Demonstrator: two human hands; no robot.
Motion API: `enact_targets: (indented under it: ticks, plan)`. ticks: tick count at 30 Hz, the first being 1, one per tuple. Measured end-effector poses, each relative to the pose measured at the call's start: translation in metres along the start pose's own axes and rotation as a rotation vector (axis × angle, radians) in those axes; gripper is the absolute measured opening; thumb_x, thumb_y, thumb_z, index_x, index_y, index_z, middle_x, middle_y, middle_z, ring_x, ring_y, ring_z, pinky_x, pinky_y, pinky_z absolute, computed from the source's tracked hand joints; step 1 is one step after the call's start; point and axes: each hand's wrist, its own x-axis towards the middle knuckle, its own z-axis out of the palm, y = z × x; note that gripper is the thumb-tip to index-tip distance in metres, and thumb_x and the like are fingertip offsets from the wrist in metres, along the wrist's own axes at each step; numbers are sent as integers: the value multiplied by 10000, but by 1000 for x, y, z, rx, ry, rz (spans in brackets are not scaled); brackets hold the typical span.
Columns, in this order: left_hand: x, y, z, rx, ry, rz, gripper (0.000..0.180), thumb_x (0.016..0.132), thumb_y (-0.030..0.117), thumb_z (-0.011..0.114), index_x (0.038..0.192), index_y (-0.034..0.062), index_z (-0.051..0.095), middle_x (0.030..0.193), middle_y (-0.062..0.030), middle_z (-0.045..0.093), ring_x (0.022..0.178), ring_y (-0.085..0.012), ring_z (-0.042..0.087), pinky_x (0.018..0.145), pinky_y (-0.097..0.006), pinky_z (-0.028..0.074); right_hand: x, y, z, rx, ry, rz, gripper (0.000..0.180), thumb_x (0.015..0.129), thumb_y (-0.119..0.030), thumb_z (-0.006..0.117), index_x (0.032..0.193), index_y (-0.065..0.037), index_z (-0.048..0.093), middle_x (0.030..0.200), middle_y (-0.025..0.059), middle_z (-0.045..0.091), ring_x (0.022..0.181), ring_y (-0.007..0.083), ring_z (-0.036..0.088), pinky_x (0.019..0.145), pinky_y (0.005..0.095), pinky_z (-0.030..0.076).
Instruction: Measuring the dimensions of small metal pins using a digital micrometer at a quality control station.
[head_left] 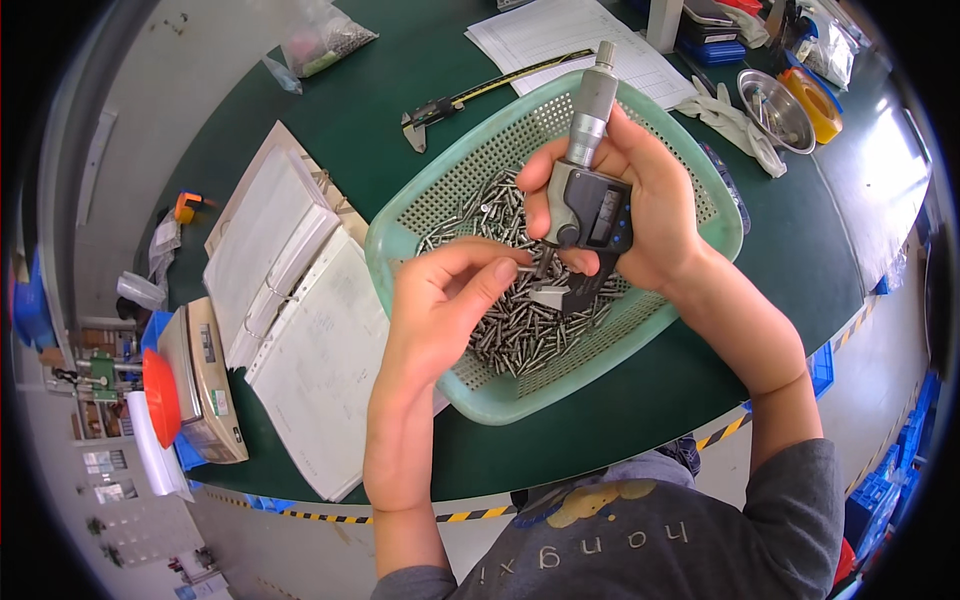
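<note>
Hiding the pin, left hand (pixel 440 300) fingers meet micrometer (pixel 588 190).

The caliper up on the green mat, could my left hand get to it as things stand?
Probably yes. The caliper lies in the open beyond the basket, with nothing on it. The left hand would have to let go of the small pin it pinches at the micrometer, then reach over the basket.
</note>
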Motion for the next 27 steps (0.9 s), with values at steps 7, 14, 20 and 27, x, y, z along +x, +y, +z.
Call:
enact_targets:
  ticks: [7, 14, 20, 27]
  plan:
    - [-1, 0, 7, -379, -58, -162, 214, 833, 176, 586, 913, -18, 629, 791, -18, 596, 730, -80, 502, 683, -218, 406, 0, -1, -1, -36, 47, -39, 637, 887, -487, 182, 877, 33, 549, 685, 145, 592, 481, 147, 511, 396, 232, 401]
    - [-2, -6, 8, -393, -78, -142, 235, 859, 170, 535, 953, -36, 598, 892, -108, 615, 820, -132, 555, 742, -252, 427, 2, 1, -2, -39, 43, -62, 652, 865, -521, 211, 893, 41, 539, 689, 155, 585, 458, 152, 500, 383, 222, 399]
    - [-2, -10, 12, -464, -68, -129, 224, 862, 158, 528, 962, -31, 594, 912, -118, 620, 829, -145, 568, 748, -270, 435, 1, 1, -1, -57, 61, -86, 643, 867, -532, 218, 885, 26, 537, 692, 152, 581, 465, 151, 499, 359, 215, 383]
    - [-3, -9, 14, -440, -59, -146, 210, 866, 161, 523, 954, -21, 578, 907, -93, 611, 809, -132, 559, 749, -269, 438, -1, 0, 1, -63, 96, -65, 592, 852, -551, 311, 816, -12, 554, 663, 117, 589, 414, 134, 462, 401, 234, 385]
